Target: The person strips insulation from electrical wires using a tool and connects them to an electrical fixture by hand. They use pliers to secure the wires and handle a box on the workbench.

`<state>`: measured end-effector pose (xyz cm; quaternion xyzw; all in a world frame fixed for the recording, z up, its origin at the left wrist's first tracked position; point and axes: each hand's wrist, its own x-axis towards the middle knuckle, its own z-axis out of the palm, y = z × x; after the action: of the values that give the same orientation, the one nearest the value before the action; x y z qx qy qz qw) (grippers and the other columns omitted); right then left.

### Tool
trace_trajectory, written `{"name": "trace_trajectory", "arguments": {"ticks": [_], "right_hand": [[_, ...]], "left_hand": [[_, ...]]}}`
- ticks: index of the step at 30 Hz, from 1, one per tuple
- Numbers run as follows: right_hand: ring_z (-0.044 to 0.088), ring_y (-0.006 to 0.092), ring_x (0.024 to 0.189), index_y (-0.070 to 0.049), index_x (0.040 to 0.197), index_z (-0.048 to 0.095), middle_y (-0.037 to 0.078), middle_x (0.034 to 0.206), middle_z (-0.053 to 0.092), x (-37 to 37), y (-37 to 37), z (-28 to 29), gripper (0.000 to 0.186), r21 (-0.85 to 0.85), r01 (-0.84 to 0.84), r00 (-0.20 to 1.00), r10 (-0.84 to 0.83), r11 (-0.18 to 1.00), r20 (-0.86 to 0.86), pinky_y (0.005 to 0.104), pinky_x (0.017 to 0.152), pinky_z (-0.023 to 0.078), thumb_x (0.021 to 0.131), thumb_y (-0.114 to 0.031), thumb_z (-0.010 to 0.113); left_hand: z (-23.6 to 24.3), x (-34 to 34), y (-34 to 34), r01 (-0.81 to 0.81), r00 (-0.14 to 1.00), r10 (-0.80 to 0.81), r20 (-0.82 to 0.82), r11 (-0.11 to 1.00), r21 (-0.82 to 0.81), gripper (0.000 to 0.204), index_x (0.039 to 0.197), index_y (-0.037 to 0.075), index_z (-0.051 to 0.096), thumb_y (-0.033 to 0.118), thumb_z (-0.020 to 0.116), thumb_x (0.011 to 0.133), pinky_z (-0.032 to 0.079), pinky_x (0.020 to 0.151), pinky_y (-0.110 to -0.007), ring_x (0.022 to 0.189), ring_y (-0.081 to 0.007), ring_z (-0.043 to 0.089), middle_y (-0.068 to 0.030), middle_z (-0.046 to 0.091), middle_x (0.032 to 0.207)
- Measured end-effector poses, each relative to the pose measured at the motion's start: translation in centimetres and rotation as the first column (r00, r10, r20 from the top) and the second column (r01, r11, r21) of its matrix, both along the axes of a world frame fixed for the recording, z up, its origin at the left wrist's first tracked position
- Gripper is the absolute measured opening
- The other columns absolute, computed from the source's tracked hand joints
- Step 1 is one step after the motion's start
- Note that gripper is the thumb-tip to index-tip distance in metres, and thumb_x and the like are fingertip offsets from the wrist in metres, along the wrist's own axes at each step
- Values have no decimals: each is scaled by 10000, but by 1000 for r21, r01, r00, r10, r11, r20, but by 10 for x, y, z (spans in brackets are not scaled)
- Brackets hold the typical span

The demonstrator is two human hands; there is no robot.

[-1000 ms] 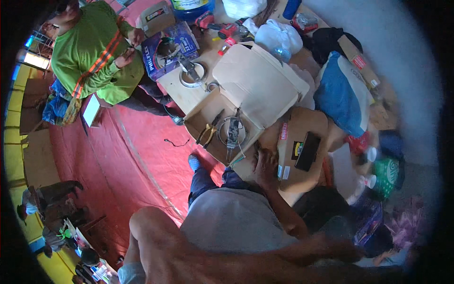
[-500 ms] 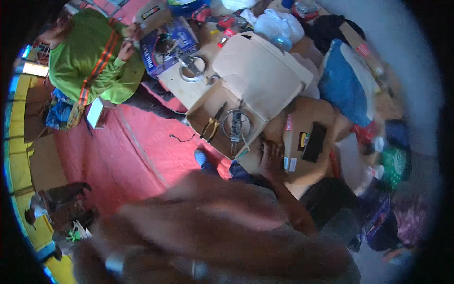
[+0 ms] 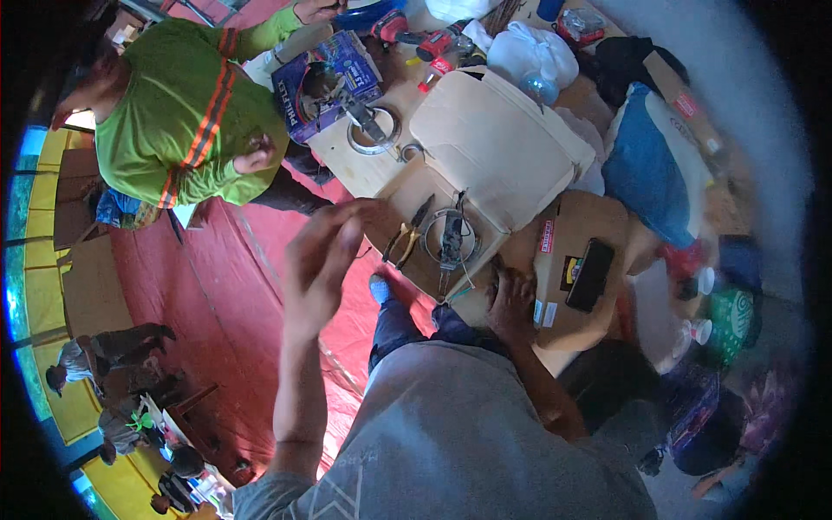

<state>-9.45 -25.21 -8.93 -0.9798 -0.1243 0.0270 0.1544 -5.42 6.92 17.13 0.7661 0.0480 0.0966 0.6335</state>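
Note:
My left hand [image 3: 322, 273] is raised in front of me, above the red floor and close to the open cardboard box [image 3: 386, 195]. Its fingers stretch toward the box with the thumb apart, and nothing shows in it. On the wooden surface between that box and a brown carton [image 3: 563, 221], my right hand [image 3: 511, 308] rests with fingers spread and slightly bent. Inside the open box lie pliers with yellow-and-black handles [image 3: 403, 243] and a round light fixture with a dark body [image 3: 451, 238]. A black phone [image 3: 591, 276] lies on the brown carton.
A person in a green long-sleeved shirt [image 3: 199, 121] stands at the far left. Another round fixture [image 3: 373, 130], a blue printed box [image 3: 325, 82], a red drill [image 3: 442, 39] and a white plastic bag [image 3: 533, 56] lie beyond. A blue-and-white sack [image 3: 650, 173] is at right.
My left arm, a large blur across the lower view before, is now raised with its hand near the box. My right hand stays put. The person in green has moved their arms apart.

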Motion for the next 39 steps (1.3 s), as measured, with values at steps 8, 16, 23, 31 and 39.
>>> {"name": "trace_trajectory", "arguments": {"ticks": [8,16,23,31,39], "right_hand": [[463,500,1317,-49,1416,507,242,1327,546,-2,2,-27,515,2,5,999,-5,1000,34,668,1147,309,972,-288,613],[417,490,1377,-45,1440,493,238,1434,513,-2,4,-29,555,-19,18,1000,-19,1000,-17,648,1160,289,966,-311,604],[421,501,1366,-85,1478,487,250,1442,508,-15,-7,-41,562,-107,118,992,-122,987,-28,676,1141,289,984,-337,581],[444,518,1340,-81,1458,512,265,1367,547,-6,0,-40,574,-19,84,988,-86,996,-129,678,1140,298,964,-354,612],[490,486,1301,-72,1411,544,253,1329,563,3,-3,-18,529,31,66,997,-65,997,-31,655,1145,316,943,-296,649]], "left_hand": [[-206,70,53,-36,993,77,-91,924,381,222,1209,47,698,108,603,1018,581,788,-392,940,-276,730,-158,740,1038],[-282,185,70,243,967,-201,-159,526,815,362,1212,152,703,21,578,899,572,763,-517,930,-412,710,-199,675,977],[-271,226,47,517,832,-370,-413,250,818,315,1245,236,699,181,632,942,581,852,-532,1034,-408,691,-186,641,1078],[-303,213,85,310,881,-468,-73,451,837,224,1160,128,714,183,696,944,581,851,-527,1040,-397,697,-181,668,1196],[-233,128,45,18,999,2,-32,796,605,231,1192,66,666,117,699,969,588,717,-410,938,-317,730,-162,678,1167]]}}
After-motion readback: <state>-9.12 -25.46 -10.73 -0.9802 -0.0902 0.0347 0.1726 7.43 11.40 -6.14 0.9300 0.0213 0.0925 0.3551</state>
